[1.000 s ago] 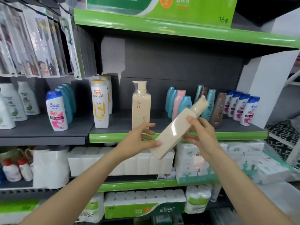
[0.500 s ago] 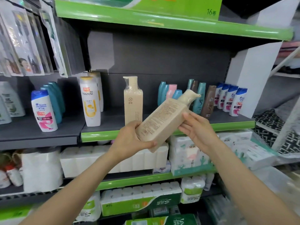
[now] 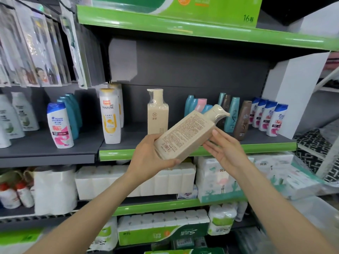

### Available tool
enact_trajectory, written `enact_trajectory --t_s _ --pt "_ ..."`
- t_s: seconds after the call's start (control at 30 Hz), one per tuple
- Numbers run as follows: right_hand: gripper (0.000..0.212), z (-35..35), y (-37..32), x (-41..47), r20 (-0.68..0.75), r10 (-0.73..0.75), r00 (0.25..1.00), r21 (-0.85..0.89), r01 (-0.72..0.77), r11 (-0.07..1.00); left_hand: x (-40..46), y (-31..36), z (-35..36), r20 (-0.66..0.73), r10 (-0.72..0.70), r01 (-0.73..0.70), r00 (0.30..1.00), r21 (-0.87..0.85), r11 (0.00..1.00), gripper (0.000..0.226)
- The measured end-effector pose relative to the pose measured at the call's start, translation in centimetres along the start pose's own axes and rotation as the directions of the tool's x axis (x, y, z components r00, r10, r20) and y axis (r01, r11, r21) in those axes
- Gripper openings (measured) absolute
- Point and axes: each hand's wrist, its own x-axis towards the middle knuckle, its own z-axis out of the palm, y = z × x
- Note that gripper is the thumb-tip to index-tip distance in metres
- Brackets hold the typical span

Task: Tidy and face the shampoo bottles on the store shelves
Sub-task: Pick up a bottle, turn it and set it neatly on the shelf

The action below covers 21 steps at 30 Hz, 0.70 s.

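Observation:
I hold a beige pump shampoo bottle (image 3: 185, 132) tilted in front of the middle shelf (image 3: 117, 154), pump end up to the right and its printed back label toward me. My left hand (image 3: 146, 158) grips its base, fingers curled under it. My right hand (image 3: 225, 151) touches the bottle's shoulder with its thumb and fairly straight fingers. A matching beige bottle (image 3: 157, 116) stands upright on the shelf right behind. A white Pantene bottle (image 3: 110, 118) stands further left.
Teal, pink and brown bottles (image 3: 232, 114) and a row of white, blue-capped bottles (image 3: 269, 118) fill the shelf's right end. More blue-capped bottles (image 3: 59, 125) stand on the grey shelf at left. Tissue packs (image 3: 135, 180) sit below, hanging packets (image 3: 36, 52) at upper left.
The bottle has turned in my hands from its narrow side to its printed back label facing me, and my left hand has closed round the base. It has barely moved in the last half second.

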Motion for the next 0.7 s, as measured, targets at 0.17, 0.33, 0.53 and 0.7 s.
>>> enact_trajectory --t_s 0.17,0.33,0.53,0.7 --pt "0.035 1.0 0.6 0.2 0.069 0.042 0.997 0.088 -0.048 0.995 0.4 -0.5 0.3 0.144 -0.116 0.152 0.983 -0.275 0.949 0.053" --pt "0.053 1.6 0.6 0.6 0.146 0.08 0.986 0.061 -0.09 0.994 0.6 -0.1 0.4 0.278 -0.101 0.224 0.955 -0.458 0.86 0.023" --pt "0.042 2.7 -0.9 1.4 -0.124 -0.064 0.99 -0.075 0.055 0.996 1.4 1.0 0.8 0.237 -0.022 0.097 0.971 -0.31 0.946 0.036" --pt "0.064 2.5 -1.0 2.1 -0.248 -0.094 0.964 -0.194 0.046 0.98 2.4 4.0 1.6 0.095 0.211 -0.225 0.973 0.175 0.959 0.069"
